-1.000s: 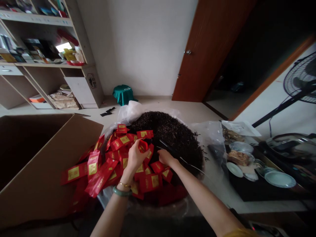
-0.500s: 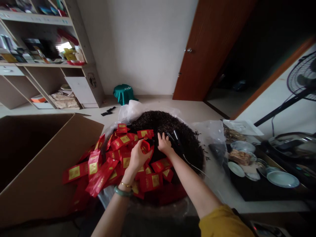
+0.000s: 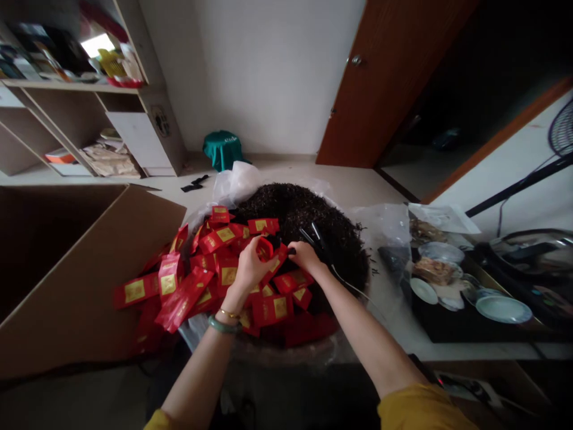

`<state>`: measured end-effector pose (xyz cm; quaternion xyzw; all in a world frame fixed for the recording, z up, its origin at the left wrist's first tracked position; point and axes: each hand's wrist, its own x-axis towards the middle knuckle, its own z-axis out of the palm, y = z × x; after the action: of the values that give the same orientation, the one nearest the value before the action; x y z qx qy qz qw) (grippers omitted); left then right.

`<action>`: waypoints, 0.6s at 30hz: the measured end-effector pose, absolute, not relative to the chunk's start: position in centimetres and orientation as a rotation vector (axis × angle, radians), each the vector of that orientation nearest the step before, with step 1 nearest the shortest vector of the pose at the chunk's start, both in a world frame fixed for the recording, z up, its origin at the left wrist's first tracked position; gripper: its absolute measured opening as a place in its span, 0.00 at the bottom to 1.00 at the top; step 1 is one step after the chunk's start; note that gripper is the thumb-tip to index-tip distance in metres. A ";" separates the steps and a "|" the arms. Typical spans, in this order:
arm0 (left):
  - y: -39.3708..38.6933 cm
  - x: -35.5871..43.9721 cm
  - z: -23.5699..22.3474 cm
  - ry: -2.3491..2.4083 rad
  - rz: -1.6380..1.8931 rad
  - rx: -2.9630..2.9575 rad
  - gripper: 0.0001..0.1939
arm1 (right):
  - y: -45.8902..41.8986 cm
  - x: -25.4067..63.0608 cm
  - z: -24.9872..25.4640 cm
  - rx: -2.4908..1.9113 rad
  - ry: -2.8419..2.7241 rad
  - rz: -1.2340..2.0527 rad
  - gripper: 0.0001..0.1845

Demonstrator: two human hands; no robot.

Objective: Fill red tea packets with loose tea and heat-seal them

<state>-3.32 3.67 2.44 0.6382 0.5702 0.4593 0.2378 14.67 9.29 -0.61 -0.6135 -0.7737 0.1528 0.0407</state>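
Observation:
My left hand (image 3: 249,267) is closed round a small red packet (image 3: 265,248), whose mouth gapes open. My right hand (image 3: 307,258) is beside it, fingers pressed together, with a dark clump of what look like loose tea leaves (image 3: 292,251) at the fingertips. Behind both hands rises a heap of dark, dried tea leaves (image 3: 286,203) on clear plastic. Several red packets with gold labels (image 3: 226,235) cover the left and near side of the heap. Just right of my right hand, black tongs like a hair straightener (image 3: 323,246) lie open on the leaves, trailing a pale cord.
A large cardboard box (image 3: 102,263) stands open at the left. On the right are a dark tray (image 3: 447,331) with pale dishes (image 3: 504,309) and a clear plastic bag (image 3: 389,230). Farther back are a green-covered stool (image 3: 222,151), shelves (image 3: 89,86) and a brown door (image 3: 389,77).
My right hand has gone from spread over the leaves to closed, with a dark clump at the fingertips, near the packet. My left hand still holds the open packet. The view has tilted down.

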 end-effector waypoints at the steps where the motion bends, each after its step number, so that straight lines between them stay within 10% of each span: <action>1: 3.7 -3.2 2.3 1.556 1.258 1.742 0.24 | 9.2 15.3 -0.6 -1.883 -2.355 0.480 0.13; 18: 4.0 -2.6 1.3 1.555 1.181 1.769 0.28 | 7.1 16.1 7.4 -1.405 -1.727 1.075 0.09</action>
<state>-2.56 3.99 1.25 0.6501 0.5712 0.4339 0.2506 16.07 7.09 7.36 -0.5366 -0.6598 0.4107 0.3286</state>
